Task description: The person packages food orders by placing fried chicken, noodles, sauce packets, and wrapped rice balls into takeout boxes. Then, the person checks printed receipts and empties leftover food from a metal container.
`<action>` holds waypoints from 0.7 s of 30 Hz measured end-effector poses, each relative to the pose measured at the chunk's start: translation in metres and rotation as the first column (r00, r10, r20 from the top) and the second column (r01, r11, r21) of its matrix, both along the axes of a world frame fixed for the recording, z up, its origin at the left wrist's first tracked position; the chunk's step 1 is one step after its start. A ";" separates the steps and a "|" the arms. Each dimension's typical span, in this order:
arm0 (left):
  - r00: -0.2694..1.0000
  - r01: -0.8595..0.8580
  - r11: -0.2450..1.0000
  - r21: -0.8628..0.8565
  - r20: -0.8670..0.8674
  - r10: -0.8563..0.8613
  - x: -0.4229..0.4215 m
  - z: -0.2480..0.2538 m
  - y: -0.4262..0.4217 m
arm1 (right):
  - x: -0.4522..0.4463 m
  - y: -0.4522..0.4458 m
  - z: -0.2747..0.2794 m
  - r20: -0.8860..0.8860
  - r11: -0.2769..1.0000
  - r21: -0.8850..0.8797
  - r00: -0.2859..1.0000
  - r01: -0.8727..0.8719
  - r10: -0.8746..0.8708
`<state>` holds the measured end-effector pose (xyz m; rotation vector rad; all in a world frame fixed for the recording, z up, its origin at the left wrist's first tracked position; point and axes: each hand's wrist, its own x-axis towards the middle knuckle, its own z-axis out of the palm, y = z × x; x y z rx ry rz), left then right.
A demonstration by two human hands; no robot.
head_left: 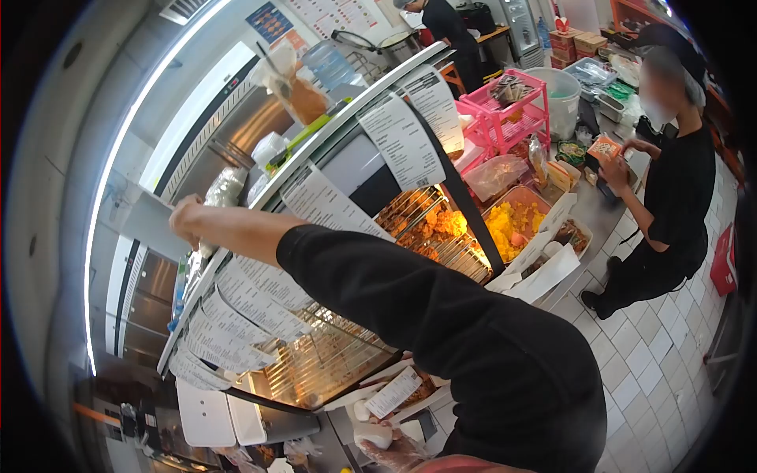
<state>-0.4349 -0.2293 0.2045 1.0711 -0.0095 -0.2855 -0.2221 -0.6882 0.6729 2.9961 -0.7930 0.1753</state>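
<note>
My right arm in a black sleeve stretches across the view to the top of a heated display cabinet point(371, 272). There my right hand point(188, 221) has its fingers curled beside a clear plastic bag point(226, 188); what they hold, if anything, is hidden. Low in the view, my left hand point(394, 451) wears a clear plastic glove. It is closed around a small white, rounded container point(372, 433). Close by lies a tray with a printed slip point(396, 392) on it. Printed order slips point(402, 140) hang along the cabinet's top edge.
A person point(670, 165) in black stands at right, handling an orange box point(605, 147). Another person point(449, 31) works at the back. Yellow food point(511, 229) fills a tray beside the cabinet. A pink basket rack point(509, 102) and a white bucket point(556, 98) stand behind.
</note>
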 end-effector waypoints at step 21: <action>0.966 0.161 0.930 -0.332 -0.138 -0.217 0.111 0.005 0.098 | -0.020 -0.025 -0.020 -0.083 0.918 -0.115 0.924 -0.381 0.373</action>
